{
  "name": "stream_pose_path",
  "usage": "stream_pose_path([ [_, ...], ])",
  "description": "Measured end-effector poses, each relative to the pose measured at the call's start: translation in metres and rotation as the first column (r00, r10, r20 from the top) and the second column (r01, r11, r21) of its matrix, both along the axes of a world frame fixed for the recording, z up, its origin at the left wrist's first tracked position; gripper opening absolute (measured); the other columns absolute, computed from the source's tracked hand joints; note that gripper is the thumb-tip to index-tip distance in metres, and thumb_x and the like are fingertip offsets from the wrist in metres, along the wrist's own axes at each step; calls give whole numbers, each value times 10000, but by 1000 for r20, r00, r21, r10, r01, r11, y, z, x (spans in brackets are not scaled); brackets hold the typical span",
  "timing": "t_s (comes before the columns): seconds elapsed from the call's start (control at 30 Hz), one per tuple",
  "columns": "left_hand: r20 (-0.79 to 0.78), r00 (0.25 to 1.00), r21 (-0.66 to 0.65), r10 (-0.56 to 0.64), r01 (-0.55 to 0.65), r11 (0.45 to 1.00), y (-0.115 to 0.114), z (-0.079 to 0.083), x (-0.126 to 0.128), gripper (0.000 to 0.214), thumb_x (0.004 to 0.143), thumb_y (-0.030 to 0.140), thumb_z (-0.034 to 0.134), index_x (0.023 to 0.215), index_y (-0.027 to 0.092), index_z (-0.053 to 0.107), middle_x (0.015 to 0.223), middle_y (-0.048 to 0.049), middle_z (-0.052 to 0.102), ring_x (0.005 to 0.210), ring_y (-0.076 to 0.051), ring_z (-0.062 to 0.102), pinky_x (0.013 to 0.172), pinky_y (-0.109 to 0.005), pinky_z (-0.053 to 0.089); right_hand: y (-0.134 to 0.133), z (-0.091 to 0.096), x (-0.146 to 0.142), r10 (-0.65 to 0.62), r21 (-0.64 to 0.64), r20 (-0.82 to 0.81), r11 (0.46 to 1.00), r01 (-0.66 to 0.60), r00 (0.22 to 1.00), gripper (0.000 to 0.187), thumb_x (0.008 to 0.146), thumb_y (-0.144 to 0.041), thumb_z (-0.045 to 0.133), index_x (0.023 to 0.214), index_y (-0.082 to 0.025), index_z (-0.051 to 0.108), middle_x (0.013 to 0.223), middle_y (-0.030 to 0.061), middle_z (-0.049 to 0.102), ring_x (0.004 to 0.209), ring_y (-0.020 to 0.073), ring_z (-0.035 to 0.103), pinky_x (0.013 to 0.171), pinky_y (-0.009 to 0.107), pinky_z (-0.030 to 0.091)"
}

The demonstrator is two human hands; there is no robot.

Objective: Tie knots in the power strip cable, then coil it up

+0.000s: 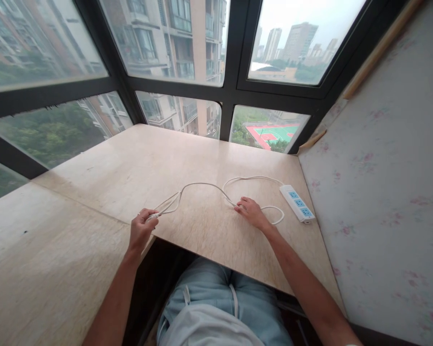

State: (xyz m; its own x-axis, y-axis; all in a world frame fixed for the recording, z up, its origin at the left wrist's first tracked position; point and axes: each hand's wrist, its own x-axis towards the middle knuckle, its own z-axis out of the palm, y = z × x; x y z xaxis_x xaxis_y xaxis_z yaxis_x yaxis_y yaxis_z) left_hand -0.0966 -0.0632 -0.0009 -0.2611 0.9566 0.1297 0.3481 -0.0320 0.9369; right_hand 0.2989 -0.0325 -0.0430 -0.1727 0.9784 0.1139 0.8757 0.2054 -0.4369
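The white cord [202, 183] lies in loose bends on the surface [187, 156], between the strip [296, 203] and the left hand [143, 226]. The left hand pinches the cord near the front edge, where a bit is folded double. The right hand [251, 211] rests with bent fingers on the cord's middle; I cannot tell if they squeeze it. It looks like only the bit by the left hand is gathered. The rest is loose: a long bend runs between the hands, and a loop curls beside the right hand. No tie shows on it. The strip lies near the flowery wall [375, 202]. Past the surface are big windows [180, 53].
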Motion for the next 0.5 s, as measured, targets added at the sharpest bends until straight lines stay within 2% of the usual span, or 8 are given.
stream_pose_path([
  [0.1,208,978,44,4,-14,999,-6,14,6,128,582,218,633,694,169,671,695,1,567,598,-120,495,492,-212,400,6,4,1,18,22,59,1000,-20,998,142,870,-276,611,937,-193,704,1143,96,651,1094,211,574,929,307,405],
  [0.17,455,890,6,-4,1,1000,-6,26,15,109,565,205,628,661,159,649,661,-6,560,621,-131,515,546,-232,444,12,7,5,42,37,114,998,-46,993,94,862,-223,611,873,-194,699,1030,71,681,989,186,595,869,281,406],
  [0.27,793,607,-27,-58,130,991,-7,45,33,78,576,192,595,640,149,610,629,-8,524,610,-130,493,585,-275,479,27,9,16,22,63,162,997,-33,986,108,863,-191,599,814,-186,694,933,71,694,904,189,597,807,284,395],
  [0.37,929,342,10,-139,354,935,-12,61,53,52,608,169,580,652,142,579,587,13,443,545,-106,418,512,-256,435,45,9,31,-67,118,188,992,45,980,136,875,-173,569,825,-172,696,936,95,697,901,210,593,793,302,383],
  [0.43,957,226,59,-183,467,882,-15,68,64,38,629,157,575,655,139,554,565,29,376,525,-95,388,498,-243,424,56,8,42,-139,169,187,980,108,972,161,887,-162,534,864,-163,694,937,106,698,907,220,589,799,310,380],
  [0.5,967,138,116,-213,504,856,-18,72,68,45,648,148,570,668,142,530,564,40,334,515,-86,373,497,-230,429,65,8,52,-199,225,176,962,158,964,189,900,-157,498,914,-149,687,936,118,697,910,229,585,809,319,381],
])
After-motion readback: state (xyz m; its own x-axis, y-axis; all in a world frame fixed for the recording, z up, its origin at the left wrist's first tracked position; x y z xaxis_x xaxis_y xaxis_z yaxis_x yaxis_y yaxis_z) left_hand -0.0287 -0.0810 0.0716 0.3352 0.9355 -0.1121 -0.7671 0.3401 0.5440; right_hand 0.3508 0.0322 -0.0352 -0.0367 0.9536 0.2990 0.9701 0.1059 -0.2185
